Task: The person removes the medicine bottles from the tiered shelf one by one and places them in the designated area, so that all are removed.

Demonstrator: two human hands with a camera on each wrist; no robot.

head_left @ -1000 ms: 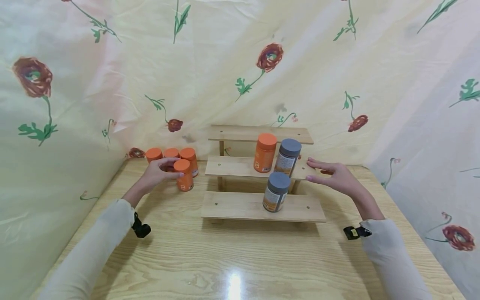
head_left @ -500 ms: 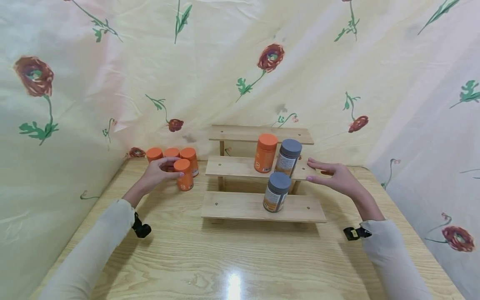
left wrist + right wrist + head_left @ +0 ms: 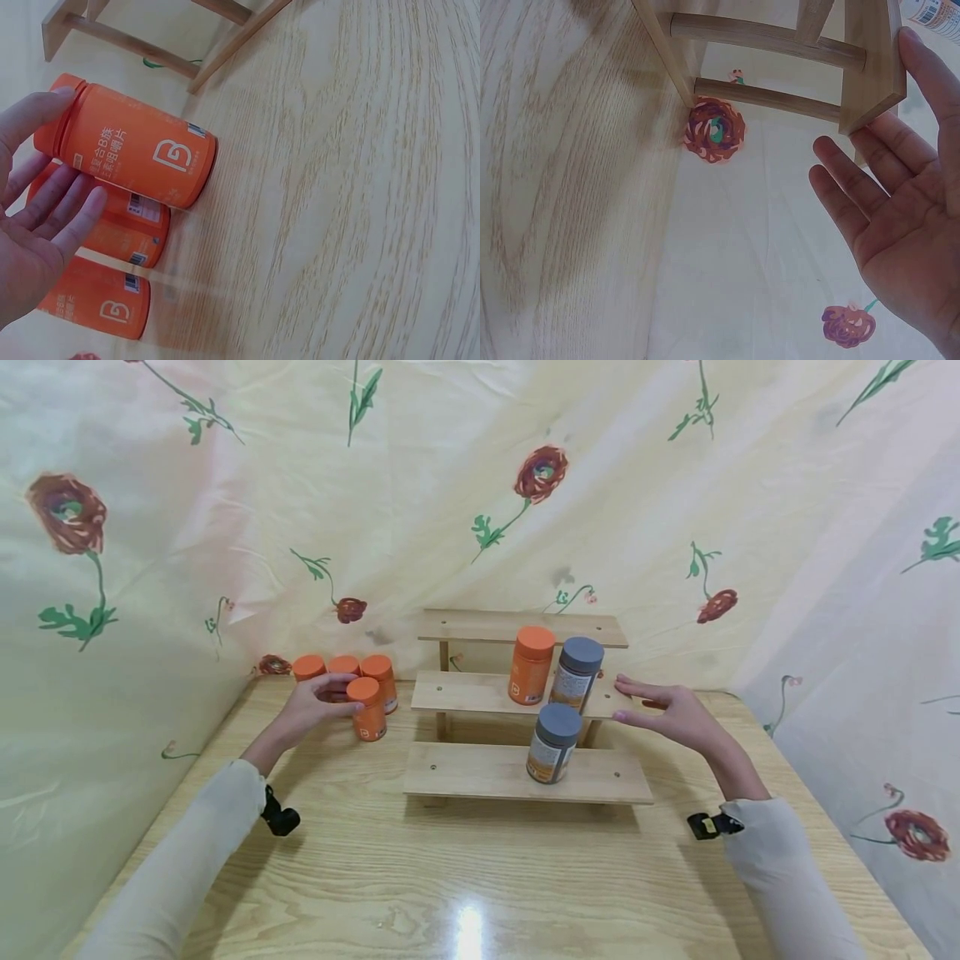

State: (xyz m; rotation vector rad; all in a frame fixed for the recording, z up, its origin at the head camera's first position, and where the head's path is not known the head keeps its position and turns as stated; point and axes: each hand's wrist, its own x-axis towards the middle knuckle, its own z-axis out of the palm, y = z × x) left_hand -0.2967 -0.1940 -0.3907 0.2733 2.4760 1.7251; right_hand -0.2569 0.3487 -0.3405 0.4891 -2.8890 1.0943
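My left hand (image 3: 330, 700) reaches into a cluster of orange bottles at the back left of the table. Its thumb rests on the cap of the front orange bottle (image 3: 368, 710) and its fingers are straight beside the bottle behind. In the left wrist view the thumb of the left hand (image 3: 45, 195) lies on that front orange bottle (image 3: 135, 146). My right hand (image 3: 645, 700) hovers open at the right end of the three-tier wooden shelf (image 3: 487, 772). Seen from the right wrist, the right hand (image 3: 877, 150) has straight fingers beside the middle shelf's end (image 3: 874, 67).
An orange bottle (image 3: 530, 667) and a grey-capped bottle (image 3: 576, 674) stand on the middle tier. Another grey-capped bottle (image 3: 552, 744) stands on the bottom tier. Three more orange bottles (image 3: 342, 665) stand behind my left hand. A flowered cloth (image 3: 525, 485) hangs around the table.
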